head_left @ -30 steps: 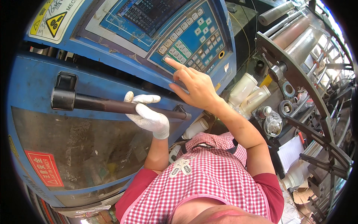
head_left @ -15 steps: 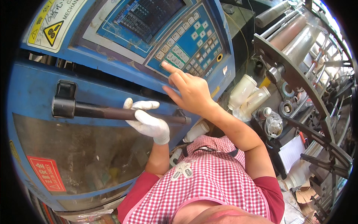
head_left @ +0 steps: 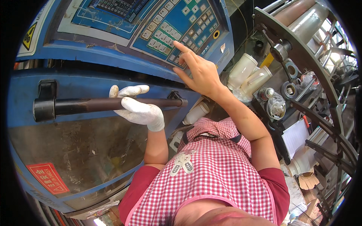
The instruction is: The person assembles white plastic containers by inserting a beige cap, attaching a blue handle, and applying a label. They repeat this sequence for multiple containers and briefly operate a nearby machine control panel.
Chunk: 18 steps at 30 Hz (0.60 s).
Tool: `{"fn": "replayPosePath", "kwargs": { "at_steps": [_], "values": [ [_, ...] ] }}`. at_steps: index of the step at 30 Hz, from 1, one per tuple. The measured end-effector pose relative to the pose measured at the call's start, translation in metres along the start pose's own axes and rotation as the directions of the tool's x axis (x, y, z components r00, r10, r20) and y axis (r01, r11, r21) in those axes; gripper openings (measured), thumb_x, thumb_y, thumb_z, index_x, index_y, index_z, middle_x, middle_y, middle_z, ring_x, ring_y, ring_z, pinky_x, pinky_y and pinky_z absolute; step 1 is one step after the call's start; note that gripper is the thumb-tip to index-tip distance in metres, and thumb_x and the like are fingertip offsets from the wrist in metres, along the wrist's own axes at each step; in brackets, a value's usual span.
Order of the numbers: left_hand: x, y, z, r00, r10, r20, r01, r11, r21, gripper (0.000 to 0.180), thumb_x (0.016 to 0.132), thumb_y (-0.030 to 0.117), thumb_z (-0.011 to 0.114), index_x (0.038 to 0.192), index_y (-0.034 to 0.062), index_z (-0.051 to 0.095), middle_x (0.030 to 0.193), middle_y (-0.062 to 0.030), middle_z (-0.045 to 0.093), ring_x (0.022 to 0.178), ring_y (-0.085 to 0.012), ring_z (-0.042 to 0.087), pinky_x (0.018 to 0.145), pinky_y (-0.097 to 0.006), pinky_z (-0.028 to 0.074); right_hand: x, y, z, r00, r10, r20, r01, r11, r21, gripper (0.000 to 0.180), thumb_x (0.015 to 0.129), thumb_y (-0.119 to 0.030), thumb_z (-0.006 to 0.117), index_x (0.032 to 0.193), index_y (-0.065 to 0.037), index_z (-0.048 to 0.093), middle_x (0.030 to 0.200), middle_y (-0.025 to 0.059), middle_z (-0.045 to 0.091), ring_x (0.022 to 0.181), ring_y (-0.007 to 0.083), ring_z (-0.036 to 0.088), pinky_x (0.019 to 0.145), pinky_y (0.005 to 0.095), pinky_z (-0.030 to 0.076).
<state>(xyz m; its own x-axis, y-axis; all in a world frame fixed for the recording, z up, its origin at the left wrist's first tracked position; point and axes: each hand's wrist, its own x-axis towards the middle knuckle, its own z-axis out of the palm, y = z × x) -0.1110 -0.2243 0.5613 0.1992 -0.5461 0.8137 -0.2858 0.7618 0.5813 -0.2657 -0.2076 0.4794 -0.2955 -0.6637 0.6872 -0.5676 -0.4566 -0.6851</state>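
My left hand (head_left: 137, 109), in a white work glove, is wrapped around the dark bar handle (head_left: 109, 104) of the blue machine door (head_left: 75, 124) — fingers closed over the bar, thumb up behind it. The door looks shut against its frame, its grimy window (head_left: 71, 154) facing me with a red warning sticker (head_left: 48, 177) low on the left. My right hand (head_left: 200, 71) is bare and holds nothing; the index finger points out at the bottom rows of the keypad (head_left: 181, 26) on the control panel above the door, the other fingers loosely curled. Whether the fingertip actually touches a key I cannot tell. So I judge the door is closed and the key entry is under way, not finished. Pale plastic jugs (head_left: 250, 75) lie on the bench to my right.
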Motion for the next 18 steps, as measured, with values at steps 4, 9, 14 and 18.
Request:
{"fn": "replayPosePath", "kwargs": {
  "at_steps": [4, 9, 14, 18],
  "values": [
    [0.002, -0.005, -0.001, 0.998, 0.068, -0.001, -0.068, 0.997, 0.043, 0.048, 0.109, 0.026, 0.037, 0.139, -0.0105, 0.042, 0.070, -0.0058, 0.058, 0.056, -0.0134, 0.054, 0.058, -0.028, 0.051, 0.001, -0.002, 0.001, 1.000, -0.002, -0.011, 0.002, 1.000, 0.019, 0.031, 0.092, -0.020, 0.077, 0.108, -0.004, 0.057, 0.152, 0.0072, 0.060, 0.094, 0.0290, 0.072, 0.072, 0.0389, 0.059],
    [0.001, -0.001, 0.002, 0.999, 0.038, -0.017, -0.038, 0.999, 0.029, 0.048, 0.109, 0.026, 0.037, 0.138, -0.0108, 0.042, 0.070, -0.0059, 0.058, 0.056, -0.0132, 0.053, 0.059, -0.027, 0.051, 0.002, 0.002, 0.000, 1.000, -0.012, -0.027, 0.011, 1.000, -0.012, 0.031, 0.091, -0.020, 0.077, 0.109, -0.004, 0.058, 0.151, 0.0070, 0.060, 0.093, 0.0283, 0.073, 0.073, 0.0387, 0.060],
    [0.002, 0.003, 0.000, 0.999, 0.040, 0.002, -0.040, 0.998, 0.041, 0.046, 0.109, 0.026, 0.037, 0.138, -0.0104, 0.042, 0.072, -0.0062, 0.057, 0.057, -0.0135, 0.054, 0.060, -0.028, 0.051, 0.001, -0.002, 0.006, 0.999, -0.033, -0.008, 0.033, 0.999, -0.040, 0.029, 0.090, -0.016, 0.079, 0.103, -0.004, 0.055, 0.154, 0.0087, 0.059, 0.080, 0.0286, 0.072, 0.068, 0.0349, 0.059],
    [-0.003, 0.001, 0.005, 1.000, 0.017, -0.013, -0.017, 1.000, 0.019, 0.045, 0.108, 0.024, 0.037, 0.137, -0.0102, 0.042, 0.074, -0.0061, 0.056, 0.060, -0.0141, 0.054, 0.063, -0.028, 0.052, 0.000, 0.007, 0.002, 1.000, -0.008, -0.013, 0.007, 0.999, -0.039, 0.034, 0.091, -0.020, 0.079, 0.116, -0.006, 0.060, 0.140, 0.0069, 0.068, 0.080, 0.0270, 0.072, 0.069, 0.0356, 0.059]
  ]
}}
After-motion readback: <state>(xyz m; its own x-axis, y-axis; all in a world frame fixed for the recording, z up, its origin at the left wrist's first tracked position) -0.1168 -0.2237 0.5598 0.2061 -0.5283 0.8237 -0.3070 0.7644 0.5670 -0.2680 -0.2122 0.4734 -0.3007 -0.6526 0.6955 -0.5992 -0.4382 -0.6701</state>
